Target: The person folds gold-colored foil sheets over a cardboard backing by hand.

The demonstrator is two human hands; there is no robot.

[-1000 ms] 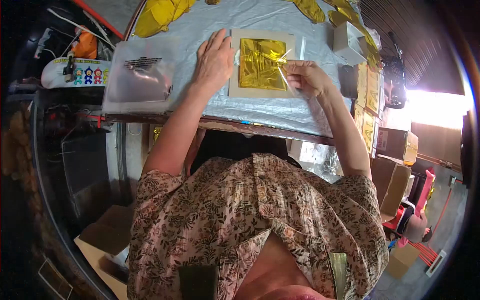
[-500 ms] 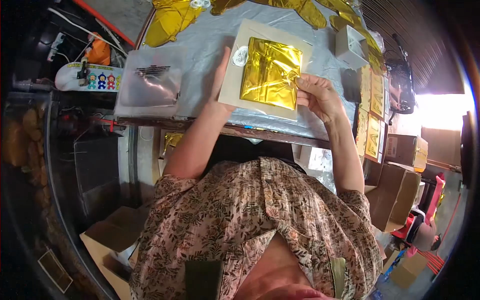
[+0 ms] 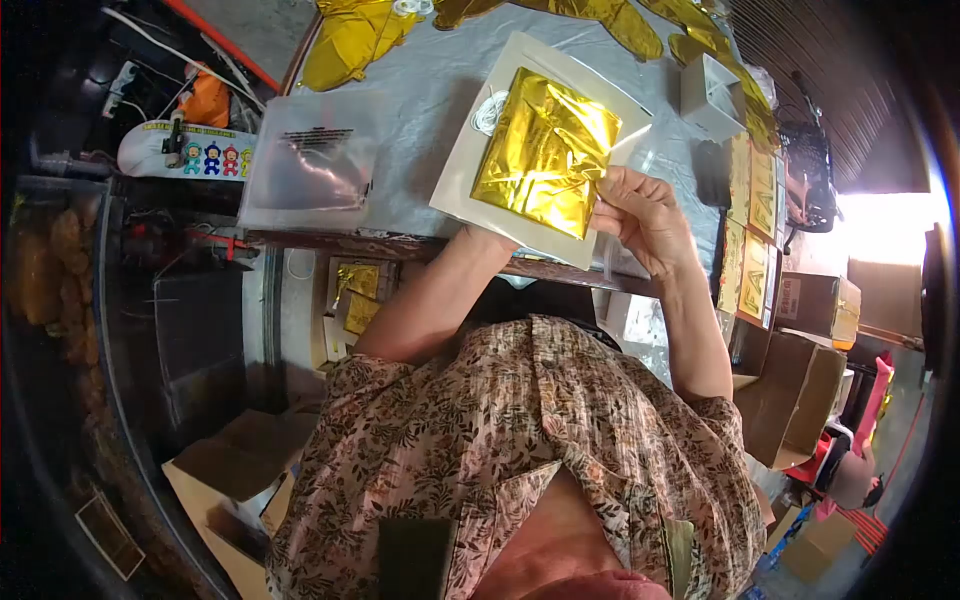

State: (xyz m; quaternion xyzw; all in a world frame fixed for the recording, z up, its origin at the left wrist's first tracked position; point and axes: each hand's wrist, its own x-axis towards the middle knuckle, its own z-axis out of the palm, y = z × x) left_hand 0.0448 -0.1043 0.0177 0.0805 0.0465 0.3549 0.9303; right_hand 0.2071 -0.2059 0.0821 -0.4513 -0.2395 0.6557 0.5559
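Note:
A folded gold foil sheet (image 3: 548, 150) lies on a pale beige card (image 3: 458, 180), with a small coil of white string (image 3: 488, 113) beside it at the left. The card is tilted above the table's front edge. My left hand (image 3: 490, 240) holds the card from below, its fingers hidden behind it. My right hand (image 3: 645, 210) pinches the right edge of the gold foil between thumb and fingers. To the left, a clear plastic bag (image 3: 305, 165) with black print lies flat on the table.
Gold foil pieces (image 3: 360, 45) line the far side of the grey-covered table (image 3: 410, 135). A white open box (image 3: 712, 95) stands at the back right, near yellow labelled boxes (image 3: 757, 200). Cardboard boxes (image 3: 790, 400) sit at the lower right, another box (image 3: 235, 455) at the lower left.
The card and foil have turned clockwise and come slightly nearer. My left hand has slid from the card's left edge to underneath it. My right hand stays at the foil's right edge.

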